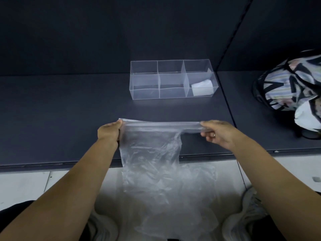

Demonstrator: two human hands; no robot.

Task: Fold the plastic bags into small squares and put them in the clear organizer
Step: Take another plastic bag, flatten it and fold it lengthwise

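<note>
At the far left the dark bench (69, 110) runs across in front of me, with pale floor (26, 185) showing below its front edge. My left hand (108, 132) is closed on the upper left corner of a thin, see-through plastic bag (151, 153), thumb on top and fingers curled behind the film. From there the bag's top edge runs taut to the right, just above the bench surface. The crumpled body of the bag hangs down from that edge, drapes over the front lip of the bench and spreads out low between my legs, toward the floor.

Beyond the bag, farther back on the bench and well apart from my hands, stands the clear organizer (144, 93). It has six compartments in two rows of three. In the near right compartment lies a small folded white bag (202, 89), and I can see nothing in the other five.

My right hand (217, 133) grips the narrow stretched end of the bag's top edge, fingers wrapped round it, with a ring (214, 135) on one finger. Below that arm part of a light shoe (250, 206) shows on the floor.

At the far right, on the next bench panel, sits a bulging black-and-white patterned bag (291, 80), partly cut off by the frame edge.
</note>
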